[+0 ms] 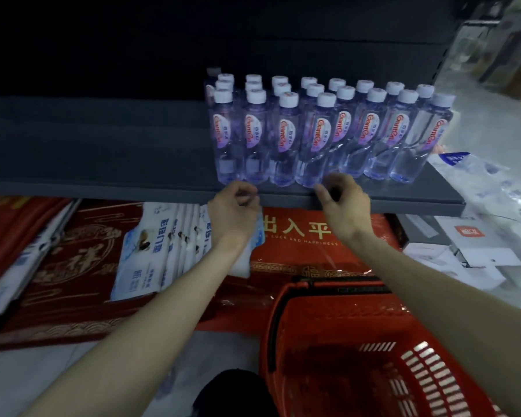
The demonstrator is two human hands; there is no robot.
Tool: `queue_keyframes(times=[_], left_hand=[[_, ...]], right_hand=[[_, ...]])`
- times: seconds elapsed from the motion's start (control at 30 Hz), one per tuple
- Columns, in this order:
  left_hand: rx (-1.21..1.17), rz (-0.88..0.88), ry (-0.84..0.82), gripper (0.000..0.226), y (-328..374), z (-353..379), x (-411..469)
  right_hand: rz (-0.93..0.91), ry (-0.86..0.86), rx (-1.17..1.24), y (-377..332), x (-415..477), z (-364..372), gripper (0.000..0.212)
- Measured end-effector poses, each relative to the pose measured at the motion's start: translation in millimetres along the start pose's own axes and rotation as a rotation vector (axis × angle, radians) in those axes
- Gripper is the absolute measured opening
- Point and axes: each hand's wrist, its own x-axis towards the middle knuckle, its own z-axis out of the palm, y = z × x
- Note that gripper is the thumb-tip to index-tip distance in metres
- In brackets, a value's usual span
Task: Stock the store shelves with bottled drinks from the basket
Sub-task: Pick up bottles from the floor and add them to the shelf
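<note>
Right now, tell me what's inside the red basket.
No bottles show inside the red basket: only its slotted wall and dark floor. The right forearm covers its right side, and the frame cuts off its near end.
</note>
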Motion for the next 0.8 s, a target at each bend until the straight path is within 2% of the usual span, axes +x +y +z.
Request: queue_keyframes(times=[0.07,0.13,0.27,0.33,0.5,0.63,0.8], left_hand=[[0.008,-0.026,-0.008,0.020,-14,-25,-14],[0.056,-0.050,0.007,0.026,-30,-52,-27],[0.182,-0.139,-0.001,0.029,-59,-108,-55],[0.224,-0.187,-0.005,0.028,-74,-137,-69],[0.379,-0.339,0.021,0.030,-117,-202,-97],[0.421,-0.409,0.048,0.033,-150,-232,-117],[0.499,-0.452,0.051,0.028,-197,-255,-134]], right_hand=[[-0.071,0.093,-0.064,0,-26,8,0.035],[-0.176,0.105,-0.087,-5,-53,23,0.026],[-0.276,-0.187,-0.166,-15,-92,69,0.016],[-0.345,-0.317,-0.223,-26,-109,92,0.018],[-0.381,-0.570,-0.294,-58,-156,150,0.026],[-0.351,-0.688,-0.346,-69,-191,203,0.028],[-0.250,-0.951,-0.420,-77,-222,262,0.041]])
